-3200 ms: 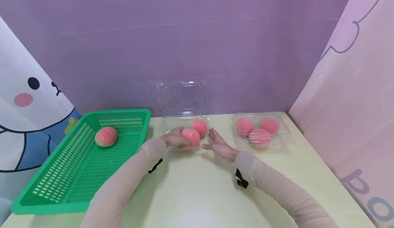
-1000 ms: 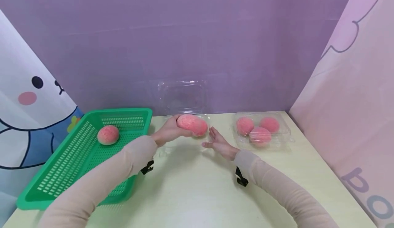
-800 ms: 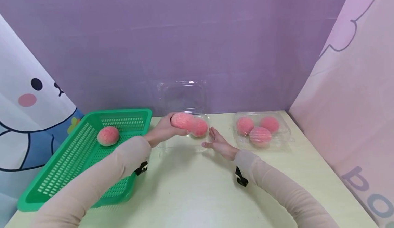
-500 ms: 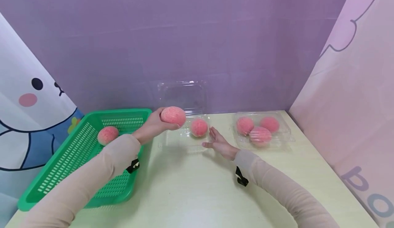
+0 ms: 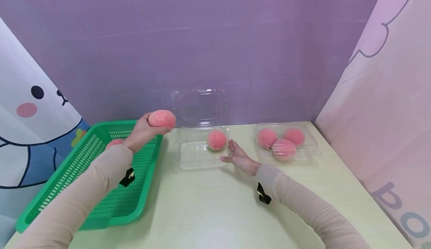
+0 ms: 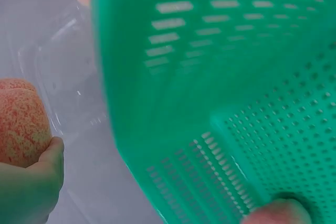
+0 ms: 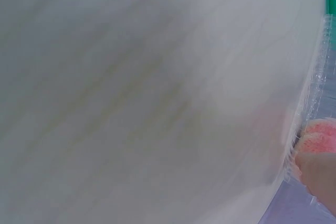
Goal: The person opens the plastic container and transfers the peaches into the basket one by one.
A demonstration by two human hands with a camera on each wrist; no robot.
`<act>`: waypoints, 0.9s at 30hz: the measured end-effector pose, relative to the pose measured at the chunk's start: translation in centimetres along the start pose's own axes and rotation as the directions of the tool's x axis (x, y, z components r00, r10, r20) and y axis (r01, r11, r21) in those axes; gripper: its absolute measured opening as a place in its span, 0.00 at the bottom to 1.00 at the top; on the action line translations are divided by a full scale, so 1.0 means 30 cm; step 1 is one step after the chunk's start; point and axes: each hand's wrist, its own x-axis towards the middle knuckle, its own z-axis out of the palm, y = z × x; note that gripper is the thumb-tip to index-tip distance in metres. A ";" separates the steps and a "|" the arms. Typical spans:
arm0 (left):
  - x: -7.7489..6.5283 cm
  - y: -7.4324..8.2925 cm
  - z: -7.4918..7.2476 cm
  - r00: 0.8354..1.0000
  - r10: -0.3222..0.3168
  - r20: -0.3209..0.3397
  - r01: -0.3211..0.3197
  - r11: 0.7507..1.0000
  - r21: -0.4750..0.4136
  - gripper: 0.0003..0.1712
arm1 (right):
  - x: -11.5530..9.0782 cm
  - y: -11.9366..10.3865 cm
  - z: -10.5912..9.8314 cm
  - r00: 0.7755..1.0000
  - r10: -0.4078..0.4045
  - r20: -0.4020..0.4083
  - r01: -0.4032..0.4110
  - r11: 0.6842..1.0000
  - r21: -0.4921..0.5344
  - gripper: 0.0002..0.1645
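Left hand (image 5: 143, 132) has carried a round pink peach (image 5: 162, 119) from the open clear plastic box (image 5: 192, 153) toward the one o'clock corner of the green plastic basket (image 5: 148, 185), fingers clamped round it. The right hand (image 5: 241, 160), fingers straight, flanks the box at three o'clock; pale desk (image 5: 202, 204) separates box and basket.

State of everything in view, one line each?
Middle box: lid open, one peach inside
Right box: lid closed, three peaches inside
Green basket: upright, one peach visible inside
Left grip: holds a peach in the air
Right grip: fingers extended, beside middle box
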 end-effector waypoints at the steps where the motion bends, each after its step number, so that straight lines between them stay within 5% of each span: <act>1: 0.001 -0.008 -0.009 1.000 0.000 -0.014 0.000 1.000 0.007 0.59 | -0.001 0.000 0.000 1.000 0.000 -0.001 0.000 1.000 0.001 0.59; 9: 0.011 -0.090 -0.087 0.996 -0.041 -0.083 0.042 0.999 0.019 0.60 | -0.005 -0.001 0.005 1.000 -0.007 -0.016 0.008 1.000 0.019 0.58; 19: 0.001 -0.217 -0.153 0.995 -0.074 -0.060 0.071 0.996 -0.050 0.58 | 0.003 0.001 0.019 1.000 -0.021 0.003 0.021 1.000 0.022 0.58; 27: -0.011 -0.268 -0.154 0.995 -0.099 -0.006 0.099 0.985 0.141 0.59 | 0.001 -0.001 0.018 1.000 -0.018 0.002 0.018 0.999 0.029 0.58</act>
